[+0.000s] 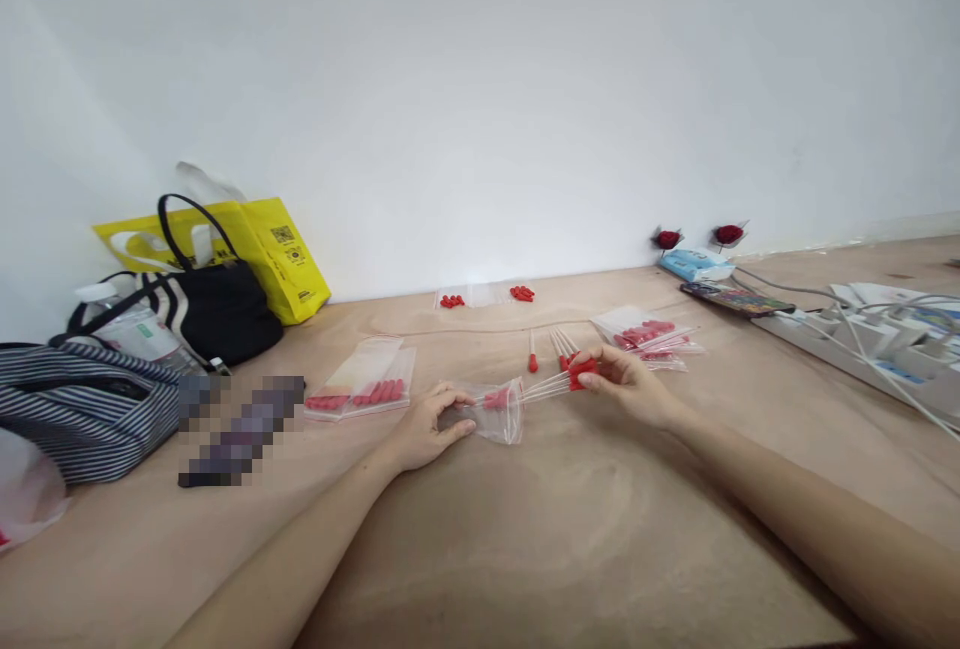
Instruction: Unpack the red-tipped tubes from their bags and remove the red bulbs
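My left hand [427, 427] is closed on a clear zip bag [504, 426], pinching its closed end between thumb and fingers. Red pieces show inside this bag, and its mouth points right. In my right hand [628, 387] is a bunch of thin white sticks with red tips [546, 388], gripped at the red end. The sticks' white ends reach into the mouth of the bag. Just beyond, a loose red-tipped stick [533, 362] and several more lie on the wooden table [540, 549].
Filled zip bags [364, 391] lie left of my left hand, and others [646, 332] beyond my right. Small red pieces [523, 294] sit by the wall. Further left stand a yellow bag [289, 259], a black bag [232, 314] and a striped bag [90, 419]. Cables and power strips [862, 344] occupy the right.
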`<state>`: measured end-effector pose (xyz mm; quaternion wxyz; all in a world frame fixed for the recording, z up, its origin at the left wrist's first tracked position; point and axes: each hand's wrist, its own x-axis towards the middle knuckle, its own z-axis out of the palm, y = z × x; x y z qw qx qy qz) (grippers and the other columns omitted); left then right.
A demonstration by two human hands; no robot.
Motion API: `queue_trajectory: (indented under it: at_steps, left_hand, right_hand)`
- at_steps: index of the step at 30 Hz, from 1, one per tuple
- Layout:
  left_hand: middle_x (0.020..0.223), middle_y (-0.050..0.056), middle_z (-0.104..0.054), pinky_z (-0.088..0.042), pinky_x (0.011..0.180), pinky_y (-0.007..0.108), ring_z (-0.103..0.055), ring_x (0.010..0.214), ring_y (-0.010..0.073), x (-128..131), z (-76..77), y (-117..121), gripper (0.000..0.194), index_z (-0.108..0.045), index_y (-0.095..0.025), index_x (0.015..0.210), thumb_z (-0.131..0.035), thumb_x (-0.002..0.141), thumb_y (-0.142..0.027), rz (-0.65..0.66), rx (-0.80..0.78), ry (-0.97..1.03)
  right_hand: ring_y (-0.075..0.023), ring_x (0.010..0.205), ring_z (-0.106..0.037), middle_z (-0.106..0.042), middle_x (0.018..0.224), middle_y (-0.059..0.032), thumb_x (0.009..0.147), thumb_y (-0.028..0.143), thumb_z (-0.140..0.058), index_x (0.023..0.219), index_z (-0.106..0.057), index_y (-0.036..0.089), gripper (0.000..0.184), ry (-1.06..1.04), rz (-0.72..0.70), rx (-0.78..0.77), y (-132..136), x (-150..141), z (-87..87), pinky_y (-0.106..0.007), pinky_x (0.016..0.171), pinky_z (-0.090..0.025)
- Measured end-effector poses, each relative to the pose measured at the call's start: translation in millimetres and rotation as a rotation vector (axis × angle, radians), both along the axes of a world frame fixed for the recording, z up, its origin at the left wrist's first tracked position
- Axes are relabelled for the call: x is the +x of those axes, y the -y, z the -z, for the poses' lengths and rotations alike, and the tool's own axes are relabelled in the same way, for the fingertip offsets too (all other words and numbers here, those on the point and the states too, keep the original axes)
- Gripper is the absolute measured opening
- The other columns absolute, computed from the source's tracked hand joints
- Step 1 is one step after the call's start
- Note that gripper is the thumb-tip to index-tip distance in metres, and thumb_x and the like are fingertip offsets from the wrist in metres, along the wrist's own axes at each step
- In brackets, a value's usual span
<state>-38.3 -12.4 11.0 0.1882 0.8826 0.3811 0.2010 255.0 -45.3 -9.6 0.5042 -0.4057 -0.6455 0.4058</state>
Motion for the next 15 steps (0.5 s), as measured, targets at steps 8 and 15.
queue_trajectory:
  at_steps: [8,15]
  left_hand:
    - [0.092,0.003,-0.058,-0.041,0.082,0.031,-0.054,0.089,0.0158,4,2.3,-2,0.019,-0.057,-0.02,0.093,-0.05,0.079,-0.029,0.007,0.014,0.065]
    - [0.09,0.003,-0.057,-0.041,0.08,0.03,-0.054,0.086,0.0157,3,3.7,-3,0.018,-0.057,-0.02,0.092,-0.05,0.079,-0.029,0.004,0.009,0.041]
  right_hand:
    - [-0.0168,0.076,-0.06,-0.061,0.086,-0.0057,0.077,0.036,-0.052,0.095,-0.05,0.02,0.024,0.193,0.421,0.342,-28,33,-22.5,-0.033,0.069,-0.048]
    - [-0.0193,0.094,-0.054,-0.058,0.103,-0.0106,0.084,0.012,-0.035,0.101,-0.053,0.017,0.026,0.921,0.446,0.719,-57,2,-5.9,-0.033,0.08,-0.043]
